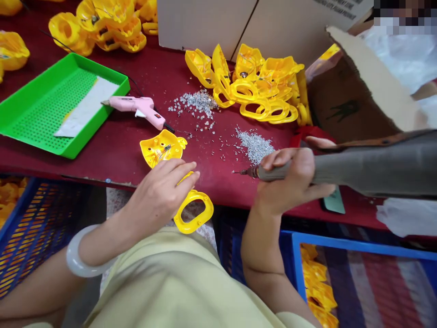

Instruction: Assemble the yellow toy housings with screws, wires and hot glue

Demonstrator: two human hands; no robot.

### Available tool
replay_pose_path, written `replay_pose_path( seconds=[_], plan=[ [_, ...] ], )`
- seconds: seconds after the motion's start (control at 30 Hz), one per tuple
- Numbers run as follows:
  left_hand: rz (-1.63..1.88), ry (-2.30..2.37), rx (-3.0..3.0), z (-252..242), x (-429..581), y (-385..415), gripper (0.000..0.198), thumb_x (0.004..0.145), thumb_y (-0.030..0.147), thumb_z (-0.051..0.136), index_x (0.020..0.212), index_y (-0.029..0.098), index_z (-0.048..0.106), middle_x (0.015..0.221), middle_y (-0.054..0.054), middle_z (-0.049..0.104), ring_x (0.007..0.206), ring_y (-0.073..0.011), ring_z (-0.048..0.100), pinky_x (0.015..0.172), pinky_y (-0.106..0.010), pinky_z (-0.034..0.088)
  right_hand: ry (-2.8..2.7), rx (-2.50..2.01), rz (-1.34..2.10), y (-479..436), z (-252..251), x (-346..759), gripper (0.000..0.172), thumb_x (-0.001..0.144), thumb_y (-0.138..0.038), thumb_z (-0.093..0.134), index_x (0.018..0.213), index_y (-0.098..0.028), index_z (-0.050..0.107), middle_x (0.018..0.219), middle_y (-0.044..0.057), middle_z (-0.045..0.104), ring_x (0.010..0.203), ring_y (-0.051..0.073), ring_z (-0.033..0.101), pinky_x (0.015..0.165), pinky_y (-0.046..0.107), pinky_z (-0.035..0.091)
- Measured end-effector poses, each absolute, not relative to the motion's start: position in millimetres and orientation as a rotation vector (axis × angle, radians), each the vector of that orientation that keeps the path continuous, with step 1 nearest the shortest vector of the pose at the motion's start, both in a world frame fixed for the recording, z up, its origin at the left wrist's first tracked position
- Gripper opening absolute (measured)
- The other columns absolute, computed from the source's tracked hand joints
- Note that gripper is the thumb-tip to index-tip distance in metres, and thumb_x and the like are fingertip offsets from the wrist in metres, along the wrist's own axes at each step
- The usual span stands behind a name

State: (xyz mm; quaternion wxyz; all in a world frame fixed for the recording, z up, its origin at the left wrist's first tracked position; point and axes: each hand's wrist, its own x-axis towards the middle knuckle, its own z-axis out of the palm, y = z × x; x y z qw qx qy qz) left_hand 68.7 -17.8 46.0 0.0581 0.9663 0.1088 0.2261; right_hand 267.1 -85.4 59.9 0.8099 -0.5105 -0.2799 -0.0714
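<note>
My left hand, a white bangle on its wrist, is closed over a yellow plastic part at the table's front edge. The part's oval ring handle sticks out toward my body; the rest is mostly hidden under my fingers. Just beyond lies a yellow shell half with thin wires and a small component inside. In my right hand is a grey electric screwdriver, lying roughly level with its bit pointing left. The bit is above the table, apart from the yellow part. A pile of small screws lies just beyond it.
A pink glue gun rests by a green tray. Small clear pieces lie mid-table. Yellow shells and ring handles are heaped before a white box. An open cardboard box stands right; blue crates flank me.
</note>
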Motion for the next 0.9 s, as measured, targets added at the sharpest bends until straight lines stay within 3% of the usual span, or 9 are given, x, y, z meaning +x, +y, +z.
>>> replay_pose_path(
  seconds=[0.13,0.3,0.67,0.8,0.9],
  plan=[
    [0.611,0.353,2.857,42,98,-18,0.019,0.093,0.016,0.054,0.107,0.008,0.064,0.105,-0.012,0.067,0.097,-0.0232,0.058,0.087,-0.036,0.05,-0.615,-1.027,-0.102,-96,71,260,0.006,0.077,-0.026,0.054,0.082,-0.023,0.055,0.047,-0.011,0.043,0.036,0.007,0.036,0.037,0.021,0.03],
    [0.407,0.32,2.853,33,143,-10,0.019,0.089,0.032,0.064,0.086,0.013,0.062,0.091,-0.008,0.063,0.092,-0.0237,0.054,0.08,-0.035,0.042,-0.619,-0.958,-0.05,-96,78,252,0.008,0.078,-0.026,0.052,0.085,-0.022,0.055,0.049,-0.011,0.043,0.036,0.005,0.036,0.038,0.019,0.032],
    [0.437,0.416,2.887,18,172,-10,0.019,0.093,0.019,0.053,0.076,0.017,0.062,0.078,-0.004,0.063,0.082,-0.0204,0.051,0.072,-0.035,0.032,-0.585,-0.903,-0.064,-96,77,265,0.008,0.078,-0.026,0.054,0.083,-0.021,0.057,0.048,-0.011,0.043,0.036,0.004,0.037,0.037,0.018,0.032],
    [0.451,0.543,3.018,28,177,-11,0.013,0.091,0.013,0.052,0.091,0.014,0.065,0.089,-0.008,0.065,0.088,-0.0234,0.052,0.072,-0.036,0.032,-0.556,-0.916,-0.076,-96,76,272,0.007,0.076,-0.026,0.054,0.081,-0.022,0.057,0.047,-0.011,0.042,0.036,0.004,0.036,0.036,0.017,0.03],
    [0.429,0.438,2.986,36,171,-17,0.011,0.09,0.018,0.058,0.098,0.014,0.065,0.095,-0.008,0.065,0.09,-0.0229,0.052,0.074,-0.035,0.033,-0.559,-0.928,-0.066,-100,77,273,0.007,0.076,-0.028,0.054,0.08,-0.023,0.057,0.047,-0.011,0.041,0.035,0.005,0.035,0.036,0.019,0.031]
  ],
)
